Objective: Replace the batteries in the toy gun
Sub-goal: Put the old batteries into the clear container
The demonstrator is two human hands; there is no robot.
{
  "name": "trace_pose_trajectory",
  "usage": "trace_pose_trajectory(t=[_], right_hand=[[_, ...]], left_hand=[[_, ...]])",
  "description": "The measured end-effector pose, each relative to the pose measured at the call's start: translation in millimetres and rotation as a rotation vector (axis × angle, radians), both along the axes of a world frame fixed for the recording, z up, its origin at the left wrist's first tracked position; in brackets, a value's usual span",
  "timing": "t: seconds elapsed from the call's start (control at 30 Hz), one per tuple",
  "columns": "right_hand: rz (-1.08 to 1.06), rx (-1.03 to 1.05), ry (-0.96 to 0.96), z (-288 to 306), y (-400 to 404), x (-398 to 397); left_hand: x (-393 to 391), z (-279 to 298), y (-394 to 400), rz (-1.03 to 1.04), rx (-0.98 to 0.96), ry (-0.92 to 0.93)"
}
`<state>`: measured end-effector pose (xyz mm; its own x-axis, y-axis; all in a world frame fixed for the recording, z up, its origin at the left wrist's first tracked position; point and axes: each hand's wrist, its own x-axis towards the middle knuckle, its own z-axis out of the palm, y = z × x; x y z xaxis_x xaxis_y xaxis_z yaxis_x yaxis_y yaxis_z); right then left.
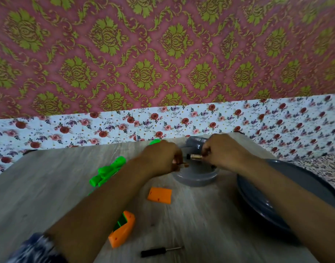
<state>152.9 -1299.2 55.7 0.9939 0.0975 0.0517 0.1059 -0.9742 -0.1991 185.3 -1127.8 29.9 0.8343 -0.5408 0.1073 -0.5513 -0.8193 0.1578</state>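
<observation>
The green and orange toy gun [108, 172] lies on the wooden table under my left forearm, its orange grip [123, 229] near me with the battery bay open. The orange battery cover [160, 195] lies loose beside it. Both hands hover over a small grey bowl [196, 175]. My right hand [222, 151] pinches a black and gold battery [195, 156] by its end. My left hand [162, 157] is closed around a small brownish object [182, 165], probably another battery; the blur hides its detail.
A black-handled screwdriver [159, 251] lies at the table's near edge. A large grey plate [288, 196] sits at the right under my right forearm. A second grey bowl [195, 144] stands behind my hands. A floral cloth covers the surface behind the table.
</observation>
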Motion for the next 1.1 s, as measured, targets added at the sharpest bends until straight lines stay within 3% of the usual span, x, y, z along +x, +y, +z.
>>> trace_pose_trajectory(t=[0.33, 0.73, 0.83, 1.0, 1.1], right_hand=[[-0.147, -0.013, 0.101, -28.0, 17.8, 50.4], [-0.01, -0.059, 0.144, -46.2, 12.8, 53.3], [-0.021, -0.065, 0.115, -39.7, 13.0, 51.1], [-0.055, 0.004, -0.198, -19.4, -6.1, 46.2], [-0.083, -0.063, -0.154, -24.5, -16.9, 54.4]], left_hand=[[40.9, -20.6, -51.4, 0.214, 0.313, 0.011], [51.3, -28.9, -57.0, 0.235, 0.327, 0.09], [45.6, -23.1, -51.9, 0.201, 0.24, 0.064], [32.0, -26.9, -28.0, 0.153, -0.185, 0.002], [20.7, -35.1, -22.5, 0.167, -0.199, 0.064]])
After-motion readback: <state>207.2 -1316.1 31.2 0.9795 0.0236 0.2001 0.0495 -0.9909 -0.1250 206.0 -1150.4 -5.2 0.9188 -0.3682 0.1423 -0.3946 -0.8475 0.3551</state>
